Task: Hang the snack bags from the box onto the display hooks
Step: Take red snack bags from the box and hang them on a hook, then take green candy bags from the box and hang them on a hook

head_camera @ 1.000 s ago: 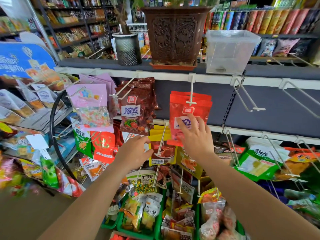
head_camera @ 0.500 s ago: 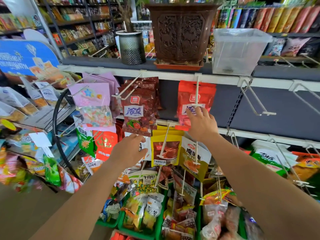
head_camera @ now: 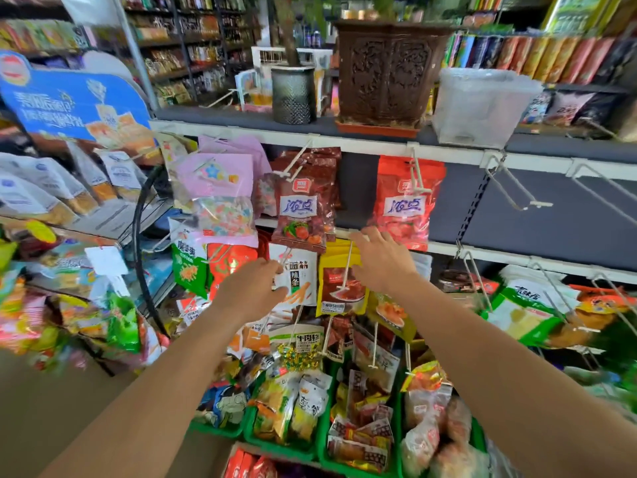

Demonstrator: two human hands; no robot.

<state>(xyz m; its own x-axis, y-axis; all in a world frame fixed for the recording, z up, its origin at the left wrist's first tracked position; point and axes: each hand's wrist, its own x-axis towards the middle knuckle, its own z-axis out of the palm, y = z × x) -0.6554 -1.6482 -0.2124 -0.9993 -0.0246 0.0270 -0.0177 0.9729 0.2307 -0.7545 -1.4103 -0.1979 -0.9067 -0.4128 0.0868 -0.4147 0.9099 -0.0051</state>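
Several orange-red plastic snack bags already hang in a stack on the white wire display hook under the top shelf, beside a hook full of dark red bags. The right hand sits just below the orange-red stack, fingers spread and holding nothing. The left hand hovers lower, loosely curled, with no bag in it. To the right, bare wire hooks stick out from the same rail, so there is room for more. At the bottom edge, more red packets show in what looks like a box, mostly cut off. I judge the task part done: one hook is stocked and more bags are left to fetch.
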